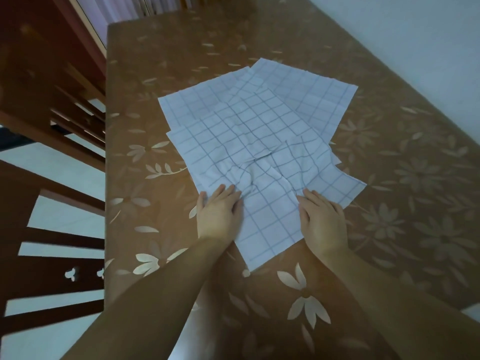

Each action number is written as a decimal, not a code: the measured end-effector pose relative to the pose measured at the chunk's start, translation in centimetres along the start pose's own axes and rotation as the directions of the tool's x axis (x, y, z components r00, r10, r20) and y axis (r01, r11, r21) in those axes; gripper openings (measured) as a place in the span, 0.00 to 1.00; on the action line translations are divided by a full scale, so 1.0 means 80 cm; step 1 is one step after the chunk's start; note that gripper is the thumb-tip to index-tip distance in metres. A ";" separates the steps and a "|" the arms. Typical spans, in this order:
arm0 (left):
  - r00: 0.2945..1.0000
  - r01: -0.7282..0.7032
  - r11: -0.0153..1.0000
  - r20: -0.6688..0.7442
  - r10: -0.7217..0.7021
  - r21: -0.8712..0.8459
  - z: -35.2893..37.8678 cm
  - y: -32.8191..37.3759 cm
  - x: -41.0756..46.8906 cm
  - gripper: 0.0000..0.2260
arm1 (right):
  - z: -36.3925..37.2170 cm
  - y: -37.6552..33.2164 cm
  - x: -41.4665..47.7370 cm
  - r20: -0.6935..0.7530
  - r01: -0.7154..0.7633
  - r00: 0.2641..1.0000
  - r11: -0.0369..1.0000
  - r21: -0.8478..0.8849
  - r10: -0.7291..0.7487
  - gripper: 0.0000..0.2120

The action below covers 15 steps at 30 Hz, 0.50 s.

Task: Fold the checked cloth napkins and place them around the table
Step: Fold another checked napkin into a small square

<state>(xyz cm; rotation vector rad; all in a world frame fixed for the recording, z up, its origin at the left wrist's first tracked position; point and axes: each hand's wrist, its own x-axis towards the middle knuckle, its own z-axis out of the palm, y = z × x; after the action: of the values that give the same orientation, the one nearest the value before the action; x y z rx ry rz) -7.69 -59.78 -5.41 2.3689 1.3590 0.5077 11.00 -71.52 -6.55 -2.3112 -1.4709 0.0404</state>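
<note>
Several white napkins with a thin dark check lie overlapping in a loose pile in the middle of the table. The top napkin [262, 193] is rumpled, with creases bunched between my hands. My left hand [219, 214] lies flat on its near left part, fingers straight. My right hand [322, 219] lies flat on its near right part, fingers pointing away. Another napkin [311, 100] sticks out at the far right of the pile, and one more [187, 107] at the far left.
The table [415, 178] wears a brown cloth with pale flower prints. Wooden chairs [52, 178] stand along its left side. A pale wall runs along the right side, close to the table edge.
</note>
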 end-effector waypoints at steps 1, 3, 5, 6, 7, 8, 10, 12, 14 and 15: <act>1.000 0.008 1.000 -0.011 -0.008 -0.018 -0.005 -0.001 -0.003 0.09 | -0.002 -0.001 -0.007 -0.009 0.010 1.000 1.000 0.000 -0.010 0.10; 1.000 -0.012 1.000 -0.004 0.013 0.008 -0.018 -0.007 -0.010 0.10 | -0.011 -0.006 -0.026 -0.038 0.034 0.999 0.999 -0.004 -0.034 0.12; 0.999 -0.044 0.999 0.006 0.044 0.024 -0.032 -0.015 -0.019 0.10 | -0.021 -0.014 -0.049 -0.075 0.064 0.995 0.998 0.003 -0.064 0.12; 0.999 -0.044 0.999 0.024 0.044 0.009 -0.041 -0.017 -0.026 0.09 | -0.026 -0.020 -0.061 -0.081 0.089 0.993 0.996 0.017 -0.088 0.12; 0.997 -0.039 0.999 0.059 0.039 -0.006 -0.052 -0.016 -0.033 0.08 | -0.032 -0.027 -0.074 -0.061 0.120 0.991 0.992 0.045 -0.117 0.12; 0.993 -0.037 0.999 0.113 0.036 0.005 -0.064 -0.016 -0.042 0.08 | -0.039 -0.035 -0.087 -0.012 0.142 0.990 0.986 0.085 -0.142 0.13; 0.968 -0.083 0.992 0.243 0.059 0.092 -0.085 -0.018 -0.065 0.10 | -0.054 -0.054 -0.117 0.134 0.118 0.982 0.984 0.136 -0.137 0.16; 0.934 -0.151 0.975 0.345 0.088 0.160 -0.105 -0.025 -0.096 0.10 | -0.066 -0.071 -0.153 0.333 0.016 0.941 0.992 0.123 -0.057 0.16; 0.901 -0.193 0.966 0.420 0.105 0.173 -0.120 -0.036 -0.128 0.10 | -0.071 -0.089 -0.192 0.470 -0.051 0.883 0.995 0.091 0.003 0.16; 0.883 -0.214 0.960 0.456 0.110 0.183 -0.127 -0.041 -0.144 0.09 | -0.073 -0.098 -0.211 0.526 -0.079 0.851 0.992 0.100 0.015 0.16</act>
<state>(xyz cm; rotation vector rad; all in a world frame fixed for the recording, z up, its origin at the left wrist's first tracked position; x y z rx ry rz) -20.41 -66.97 0.40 2.5828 1.0580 -0.1621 -1.95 -85.23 -1.57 -2.3420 -1.5941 0.8140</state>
